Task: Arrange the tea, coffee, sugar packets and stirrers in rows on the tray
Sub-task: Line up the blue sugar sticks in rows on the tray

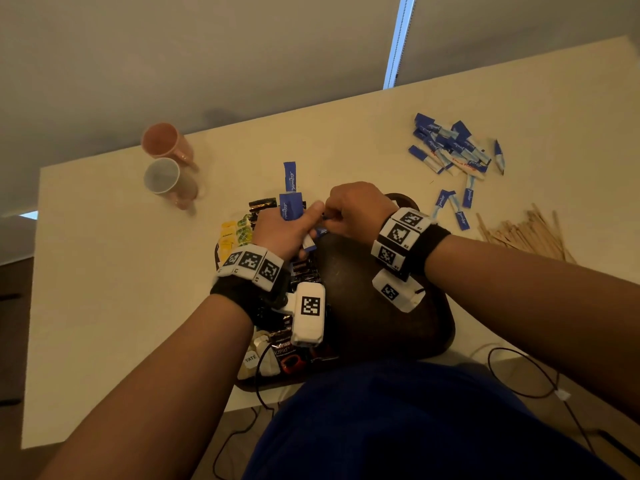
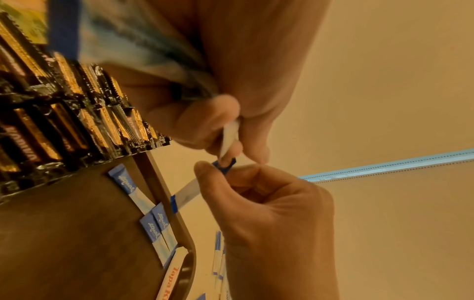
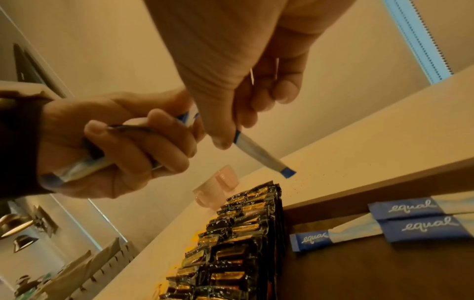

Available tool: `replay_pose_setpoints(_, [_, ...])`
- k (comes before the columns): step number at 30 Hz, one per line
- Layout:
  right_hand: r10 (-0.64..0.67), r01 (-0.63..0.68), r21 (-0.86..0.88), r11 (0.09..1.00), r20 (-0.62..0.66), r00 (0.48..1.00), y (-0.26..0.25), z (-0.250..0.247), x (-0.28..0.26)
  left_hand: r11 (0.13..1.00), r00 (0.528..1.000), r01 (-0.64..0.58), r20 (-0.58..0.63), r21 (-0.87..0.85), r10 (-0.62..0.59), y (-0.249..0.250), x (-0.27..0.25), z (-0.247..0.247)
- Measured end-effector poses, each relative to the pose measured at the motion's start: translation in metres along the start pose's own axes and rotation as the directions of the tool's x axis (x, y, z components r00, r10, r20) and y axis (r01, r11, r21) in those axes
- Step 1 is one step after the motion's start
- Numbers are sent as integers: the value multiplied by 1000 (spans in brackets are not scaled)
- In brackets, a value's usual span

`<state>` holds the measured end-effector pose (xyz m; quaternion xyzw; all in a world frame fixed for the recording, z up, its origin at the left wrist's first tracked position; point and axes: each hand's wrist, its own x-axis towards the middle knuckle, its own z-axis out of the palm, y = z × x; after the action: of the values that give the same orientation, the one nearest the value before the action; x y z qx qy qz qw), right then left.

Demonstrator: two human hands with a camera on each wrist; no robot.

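A pale worktop point(image 1: 114, 271) runs along a plain wall, and a dark wooden tray point(image 1: 391, 317) sits on it near the person. Above the tray, the left hand point(image 1: 284, 233) has its fingers point(image 3: 153, 146) curled round a bundle of blue sugar packets point(image 1: 290, 202), whose ends stick up past the knuckles. Right against those fingers, the right hand point(image 1: 356, 206) pinches one single sugar packet point(image 3: 259, 154) between thumb and fingertips point(image 3: 221, 140), with its free end hanging down toward the tray. Below the fingers of both hands, a row of black coffee sachets point(image 3: 241, 239) lies on the tray, and beside it three blue packets point(image 3: 400, 221) lie flat against the tray's far rim. Left of the left-hand fingers, yellow and green tea bags point(image 1: 235, 233) show at the tray's edge. Well to the right of the right-hand fingers, a loose heap of sugar packets point(image 1: 450, 147) lies on the worktop, with wooden stirrers point(image 1: 526, 233) piled nearer the person. Far left of the fingers stand two cups point(image 1: 166, 164).
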<state>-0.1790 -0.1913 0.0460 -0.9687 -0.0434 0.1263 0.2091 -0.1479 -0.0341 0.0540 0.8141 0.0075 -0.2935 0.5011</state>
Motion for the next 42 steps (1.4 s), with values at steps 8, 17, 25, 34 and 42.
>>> replay_pose_setpoints(8, [-51, 69, 133, 989, -131, 990, 16, 9, -5, 995, 999, -3, 47, 102, -2, -5, 3, -7])
replay_pose_setpoints(17, [-66, 65, 75, 995, 10, 998, 28, 19, 3, 986, 999, -18, 36, 167, 12, -18, 9, -12])
replay_pose_setpoints(25, [43, 28, -232, 972, 291, 956, 38, 64, 14, 994, 1000, 17, -9, 106, -16, -17, 16, -10])
replay_pose_setpoints(34, [-25, 55, -150, 987, 198, 980, 45, 85, 23, 997, 1000, 23, -11, 67, -23, -20, 21, -9])
replay_pose_setpoints(42, [-30, 72, -200, 977, 203, 979, 49, 86, 30, 998, 1000, 29, -9, 52, -29, -25, 22, -5])
